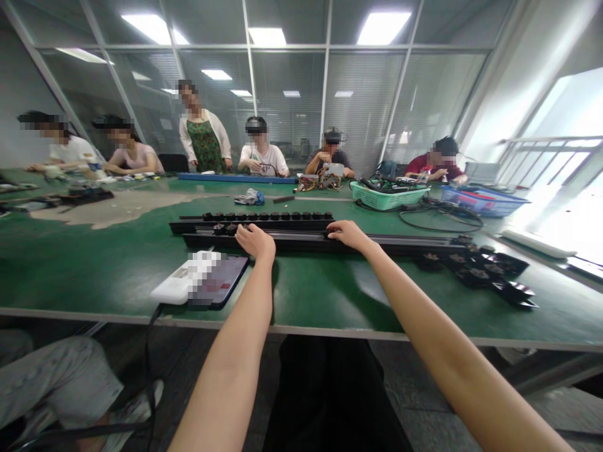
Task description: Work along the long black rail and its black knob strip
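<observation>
A long black rail point(292, 242) lies across the green table in front of me, with a second black rail point(188, 225) behind it carrying a row of small black parts point(277, 216). Two small black parts point(225, 230) sit in the near rail toward its left end. Just right of them, my left hand point(258, 242) has its fingers curled down onto another dark piece, mostly hidden. Farther along the same rail, my right hand point(351, 236) pinches a small black part point(326, 234) at the channel.
Loose black parts point(485, 271) are piled at the right. A white device point(181, 279) and a phone point(226, 279) lie at front left. Behind stand a green basket point(389, 198) and a blue basket point(485, 202), with cables point(428, 220) nearby. Several people are across the table.
</observation>
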The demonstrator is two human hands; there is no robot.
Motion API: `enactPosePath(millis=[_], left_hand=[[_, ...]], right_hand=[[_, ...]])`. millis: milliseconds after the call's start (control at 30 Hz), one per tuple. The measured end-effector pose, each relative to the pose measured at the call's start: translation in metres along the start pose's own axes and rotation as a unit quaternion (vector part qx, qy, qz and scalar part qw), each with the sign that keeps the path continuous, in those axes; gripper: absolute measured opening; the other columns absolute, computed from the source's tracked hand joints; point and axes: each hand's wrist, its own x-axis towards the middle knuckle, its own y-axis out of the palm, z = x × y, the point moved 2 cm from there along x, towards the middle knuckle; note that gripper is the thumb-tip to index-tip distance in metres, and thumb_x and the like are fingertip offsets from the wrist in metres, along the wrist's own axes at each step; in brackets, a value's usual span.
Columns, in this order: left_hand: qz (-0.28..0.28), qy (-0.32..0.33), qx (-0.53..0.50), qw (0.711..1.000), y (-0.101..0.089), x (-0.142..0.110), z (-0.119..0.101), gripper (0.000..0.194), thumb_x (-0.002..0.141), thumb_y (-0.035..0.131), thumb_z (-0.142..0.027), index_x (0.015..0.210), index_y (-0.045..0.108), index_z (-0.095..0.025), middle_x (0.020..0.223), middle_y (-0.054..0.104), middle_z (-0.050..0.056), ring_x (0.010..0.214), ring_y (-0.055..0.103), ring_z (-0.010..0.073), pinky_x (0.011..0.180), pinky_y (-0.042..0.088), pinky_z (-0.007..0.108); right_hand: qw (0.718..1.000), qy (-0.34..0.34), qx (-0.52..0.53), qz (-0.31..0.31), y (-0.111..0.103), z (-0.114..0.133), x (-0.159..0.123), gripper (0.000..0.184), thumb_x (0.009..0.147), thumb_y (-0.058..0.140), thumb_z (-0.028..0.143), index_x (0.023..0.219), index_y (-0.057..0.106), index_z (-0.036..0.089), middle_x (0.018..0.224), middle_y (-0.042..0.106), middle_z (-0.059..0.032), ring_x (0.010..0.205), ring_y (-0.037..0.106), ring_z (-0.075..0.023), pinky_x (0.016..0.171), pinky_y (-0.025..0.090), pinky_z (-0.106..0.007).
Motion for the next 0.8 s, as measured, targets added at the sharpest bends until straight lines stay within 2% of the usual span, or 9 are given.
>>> enactPosePath(millis=[233, 567, 800], left_hand=[[0.001, 0.003, 0.009, 1.000, -0.001, 0.000, -0.001, 0.036, 0.097, 0.043, -0.005, 0.121, 0.069, -0.003, 0.154, 0.051, 0.031, 0.152, 0.045, 0.0348, 0.129, 0.032, 0.054], [-0.001, -0.005, -0.018, 1.000, 0.001, 0.001, 0.001, 0.038, 0.092, 0.047, -0.002, 0.123, 0.069, -0.007, 0.155, 0.050, 0.029, 0.153, 0.044, 0.0359, 0.128, 0.031, 0.061], [0.000, -0.001, -0.001, 1.000, 0.003, 0.002, 0.002, 0.037, 0.096, 0.044, -0.005, 0.122, 0.070, -0.004, 0.155, 0.050, 0.030, 0.152, 0.045, 0.0354, 0.129, 0.032, 0.056]], right_hand=[[1.000, -0.008, -0.015, 0.000, 0.000, -0.004, 0.000, 0.030, 0.094, 0.073, 0.016, 0.123, 0.080, 0.018, 0.128, 0.077, -0.0109, 0.120, 0.071, -0.0241, 0.107, 0.051, -0.031], [0.999, -0.010, -0.050, 0.007, -0.006, -0.013, -0.002, 0.030, 0.094, 0.073, 0.017, 0.124, 0.080, 0.017, 0.126, 0.077, -0.0123, 0.118, 0.072, -0.0246, 0.106, 0.051, -0.031], [0.998, -0.013, -0.054, 0.005, -0.010, -0.023, -0.006, 0.030, 0.093, 0.072, 0.016, 0.122, 0.081, 0.017, 0.125, 0.078, -0.0116, 0.117, 0.072, -0.0243, 0.106, 0.051, -0.031]])
